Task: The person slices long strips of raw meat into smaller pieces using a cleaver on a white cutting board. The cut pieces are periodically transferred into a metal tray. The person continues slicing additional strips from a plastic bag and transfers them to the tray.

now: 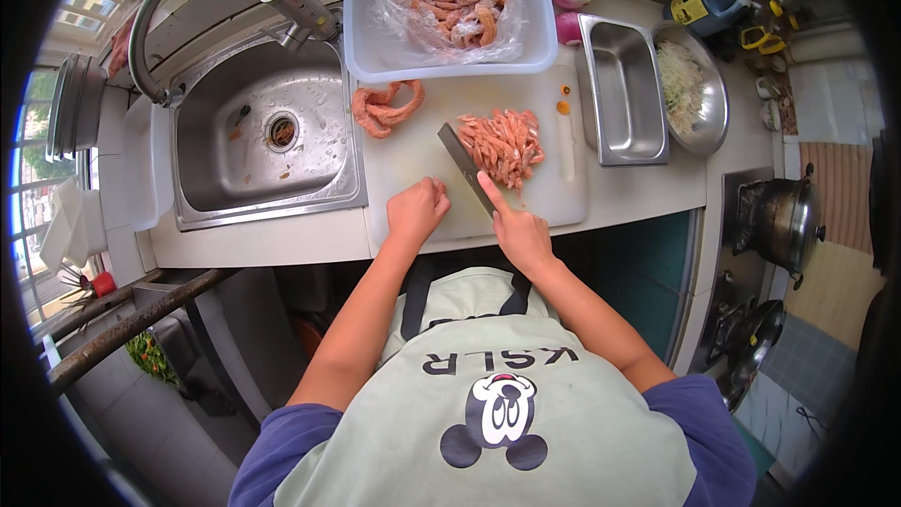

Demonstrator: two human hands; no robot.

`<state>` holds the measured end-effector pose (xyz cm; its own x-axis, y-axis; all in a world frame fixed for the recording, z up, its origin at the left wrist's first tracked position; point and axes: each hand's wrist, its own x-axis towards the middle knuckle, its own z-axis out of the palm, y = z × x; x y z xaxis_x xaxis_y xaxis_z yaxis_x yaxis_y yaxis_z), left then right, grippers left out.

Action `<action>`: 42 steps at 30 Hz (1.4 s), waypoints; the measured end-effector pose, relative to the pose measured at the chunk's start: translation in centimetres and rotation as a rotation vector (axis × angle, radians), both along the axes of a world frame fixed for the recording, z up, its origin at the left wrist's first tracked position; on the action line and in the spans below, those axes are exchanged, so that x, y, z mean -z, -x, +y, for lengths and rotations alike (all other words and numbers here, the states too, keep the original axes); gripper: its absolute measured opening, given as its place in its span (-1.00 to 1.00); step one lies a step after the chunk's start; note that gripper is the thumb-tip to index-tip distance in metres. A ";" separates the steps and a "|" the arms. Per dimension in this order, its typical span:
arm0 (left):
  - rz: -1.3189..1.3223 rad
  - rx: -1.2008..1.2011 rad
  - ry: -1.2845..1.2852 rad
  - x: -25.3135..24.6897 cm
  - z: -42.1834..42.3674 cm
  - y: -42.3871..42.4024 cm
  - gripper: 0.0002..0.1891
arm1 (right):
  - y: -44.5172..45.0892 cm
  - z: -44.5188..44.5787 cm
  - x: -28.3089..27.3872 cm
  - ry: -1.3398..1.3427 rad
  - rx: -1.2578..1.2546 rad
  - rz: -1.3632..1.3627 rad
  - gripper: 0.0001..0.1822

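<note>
My right hand (521,236) grips a cleaver (464,165), its index finger stretched along the top of the blade. The blade stands on the white cutting board (412,155), just left of a pile of pink, cut meat-like strips (503,144). To the left of the cleaver, my left hand (419,211) is curled closed over the board's front part; nothing shows in its fingers. An uncut looped piece (387,107) of the same pink food lies at the board's far left corner.
Behind the board stands a translucent plastic tub (359,49) with bagged pink pieces (457,7). A steel sink (218,148) with a tall faucet (299,7) is left. Right are a steel pan (626,91), a bowl of pale shreds (679,88) and a stove pot (785,218).
</note>
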<state>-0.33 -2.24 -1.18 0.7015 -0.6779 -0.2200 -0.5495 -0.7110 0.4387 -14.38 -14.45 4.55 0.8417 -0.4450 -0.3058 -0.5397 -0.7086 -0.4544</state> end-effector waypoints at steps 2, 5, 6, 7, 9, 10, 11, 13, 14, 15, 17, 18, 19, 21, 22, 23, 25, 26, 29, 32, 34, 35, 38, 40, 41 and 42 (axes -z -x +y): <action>-0.026 -0.037 0.054 0.2 -1.0 0.0 -0.73 | 0.4 0.1 -0.4 -0.035 -0.008 -0.005 -0.21; 0.063 -0.152 0.046 -0.4 -1.7 -0.1 -0.67 | 0.9 0.3 -1.9 -0.038 -0.035 -0.036 -0.18; 0.081 -0.158 0.023 -0.6 -1.8 -0.2 -0.68 | 1.2 0.5 -2.2 -0.034 -0.047 -0.048 -0.16; 0.099 -0.165 0.000 -0.9 -1.8 -0.2 -0.69 | 1.4 0.7 -2.1 -0.047 -0.054 -0.069 -0.17; 0.130 -0.161 -0.030 -0.9 -1.8 -0.1 -0.71 | 1.5 1.0 -1.9 -0.073 -0.067 -0.109 -0.20; 0.143 -0.149 -0.037 -0.7 -1.7 -0.2 -0.72 | 1.3 1.2 -2.0 -0.075 -0.070 -0.046 -0.19; 0.156 -0.139 -0.044 -0.6 -1.6 -0.2 -0.73 | 0.8 1.6 -2.1 -0.076 -0.074 0.018 -0.19; 0.178 -0.134 -0.070 -0.2 -1.5 -0.3 -0.72 | 0.0 2.2 -1.6 -0.038 -0.083 -0.013 -0.19; 0.188 -0.131 -0.083 0.0 -1.4 -0.3 -0.71 | -0.3 2.4 -0.5 0.003 -0.088 -0.107 -0.19; 0.187 -0.135 -0.073 -0.1 -1.3 -0.4 -0.72 | -0.7 2.4 -0.1 0.046 -0.093 -0.206 -0.19; 0.185 -0.144 -0.052 -0.2 -1.1 -0.3 -0.72 | -1.1 1.8 0.1 -0.039 -0.056 -0.141 -0.20; 0.204 -0.166 -0.061 -0.8 -1.0 -0.4 -0.72 | -1.1 1.5 0.1 -0.081 -0.037 -0.111 -0.21; 0.223 -0.188 -0.071 -1.7 -0.8 -0.5 -0.71 | -0.8 1.3 0.0 -0.103 -0.030 -0.101 -0.21; 0.232 -0.208 -0.085 -2.4 -0.4 -0.4 -0.71 | 0.3 1.2 -0.4 -0.150 -0.021 -0.078 -0.21; 0.223 -0.205 -0.089 -2.6 -0.2 -0.4 -0.71 | 0.8 1.4 -0.5 -0.111 -0.035 -0.116 -0.20; 0.213 -0.201 -0.093 -2.6 0.1 -0.3 -0.70 | 1.2 1.5 -0.7 -0.072 -0.048 -0.154 -0.19; 0.149 -0.140 -0.037 -1.3 0.8 0.2 -0.70 | 1.6 1.6 -1.3 -0.057 -0.070 -0.127 -0.20; 0.118 -0.109 -0.008 -0.7 1.0 0.3 -0.70 | 1.6 1.7 -1.9 -0.083 -0.080 -0.062 -0.21; 0.084 -0.094 -0.008 -0.4 0.8 0.6 -0.71 | 1.5 1.8 -2.7 -0.098 -0.101 0.020 -0.22; 0.075 -0.086 0.024 -0.1 0.9 0.8 -0.73 | 1.4 2.3 -2.5 -0.059 -0.115 0.027 -0.21; 0.086 -0.086 0.033 0.1 0.8 0.9 -0.74 | 1.2 2.7 -2.2 -0.054 -0.112 0.029 -0.20; 0.092 -0.086 0.038 0.1 0.8 0.9 -0.74 | 1.0 2.9 -2.1 -0.064 -0.105 0.031 -0.19; 0.111 -0.105 0.027 0.1 0.7 1.1 -0.71 | 0.0 3.2 0.3 0.072 -0.110 -0.241 -0.17; 0.179 -0.156 0.022 0.2 0.8 0.9 -0.69 | -0.6 2.9 1.3 0.090 -0.096 -0.382 -0.16; 0.214 -0.181 0.020 0.3 0.9 0.7 -0.68 | -0.6 2.6 1.4 0.034 -0.078 -0.379 -0.16; 0.226 -0.193 -0.008 -0.2 1.0 0.5 -0.67 | -0.5 2.3 1.4 -0.019 -0.060 -0.378 -0.16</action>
<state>-0.83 -1.24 -1.00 0.7498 -0.5344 -0.3901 -0.2925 -0.7966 0.5290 -13.89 -12.20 3.16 0.9209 -0.3891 0.0233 -0.2898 -0.7234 -0.6266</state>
